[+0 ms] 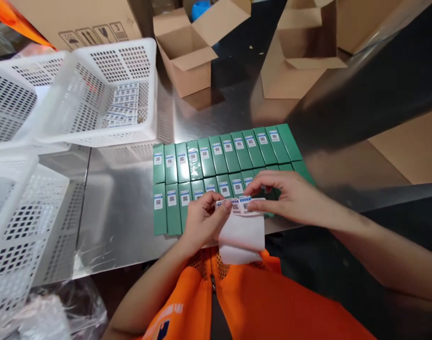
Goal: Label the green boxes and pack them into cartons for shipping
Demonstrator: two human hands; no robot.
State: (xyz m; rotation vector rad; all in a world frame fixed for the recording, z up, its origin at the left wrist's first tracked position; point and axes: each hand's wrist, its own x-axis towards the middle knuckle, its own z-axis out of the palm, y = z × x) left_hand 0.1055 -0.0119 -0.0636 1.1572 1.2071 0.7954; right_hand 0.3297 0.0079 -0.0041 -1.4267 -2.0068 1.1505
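My left hand (206, 218) grips a white sticker sheet (241, 231) by its upper left edge, thumb on top. The sheet hangs down over the table's front edge and folds near the bottom. At the sheet's top right, my right hand (277, 194) pinches a small QR-code sticker (245, 204) between thumb and index finger; whether it is fully off the backing I cannot tell. Just beyond both hands lie two rows of narrow green boxes (172, 165). Most carry a QR sticker near one end. The rightmost box in the far row (289, 141) shows none. My hands hide part of the near row.
White plastic baskets (150, 89) stand at the left; one holds several sticker sheets (125, 101). Two open cardboard boxes (194, 78) (283, 80) sit at the back of the metal table (113, 198). A larger carton (77, 14) is behind the baskets. Clear plastic bags (60, 316) lie lower left.
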